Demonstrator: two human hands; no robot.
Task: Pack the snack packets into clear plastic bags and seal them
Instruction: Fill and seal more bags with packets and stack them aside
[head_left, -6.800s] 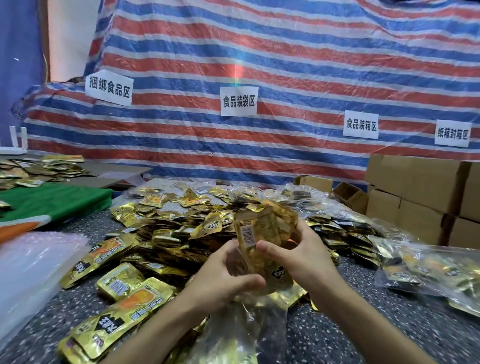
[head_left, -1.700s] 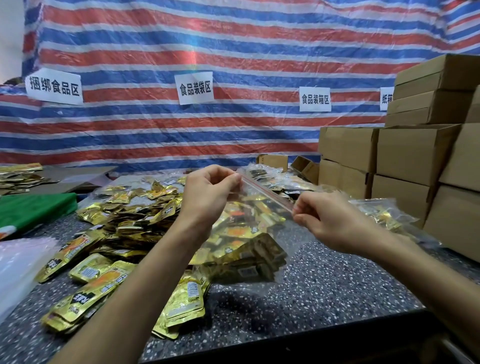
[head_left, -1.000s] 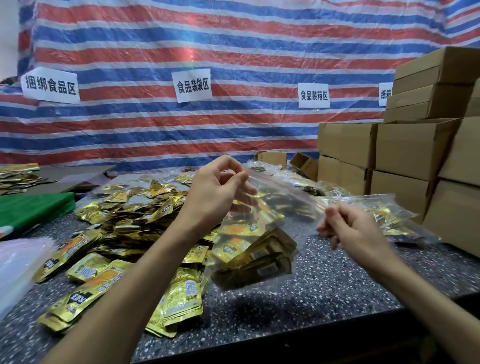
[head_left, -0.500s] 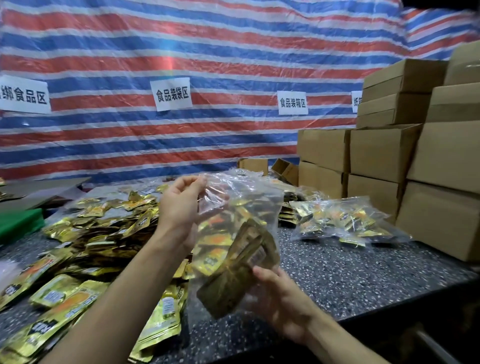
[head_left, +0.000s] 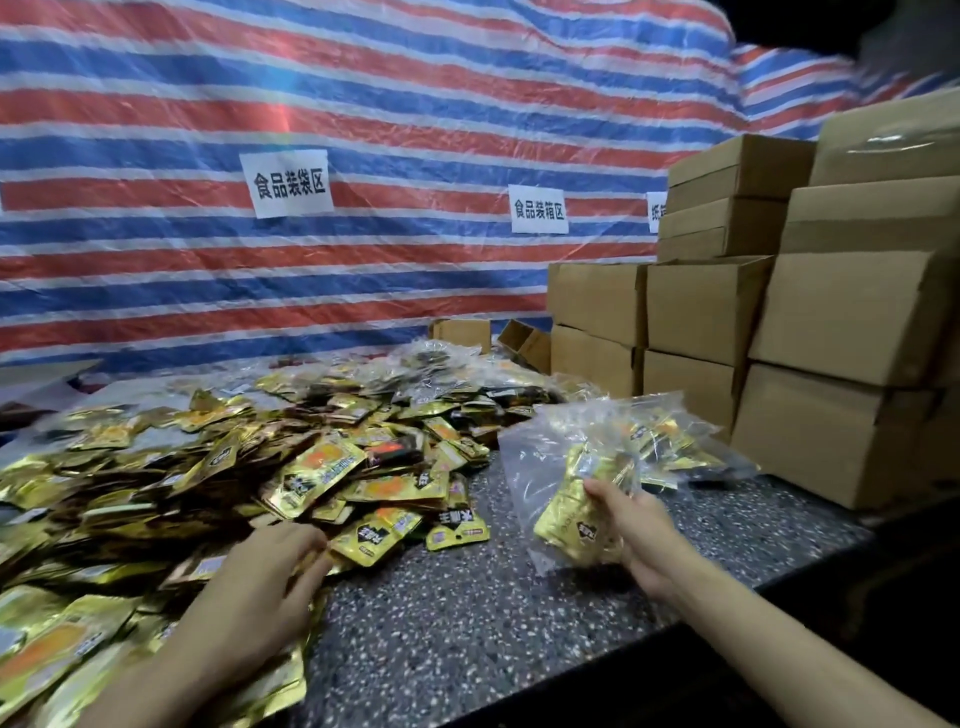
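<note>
The right hand (head_left: 631, 525) is gripping a clear plastic bag (head_left: 558, 467) filled with gold packets, fingers curling round its lower part. It is holding the bag just above the bench (head_left: 467, 623), right of centre. The left hand (head_left: 260, 584) is lying loose-fingered on the near edge of the loose snack packets (head_left: 234, 467), which are covering the bench's left half. Another filled bag (head_left: 680, 441) is lying beside the cartons (head_left: 831, 332) at the right edge.

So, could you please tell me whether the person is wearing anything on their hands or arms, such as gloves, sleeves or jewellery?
Nothing shows. The left hand and the right hand are bare, with no gloves and no rings that I can see. The left forearm and the right forearm are bare too, up to the picture's edge: no sleeves, watch or bracelet in view.
</note>
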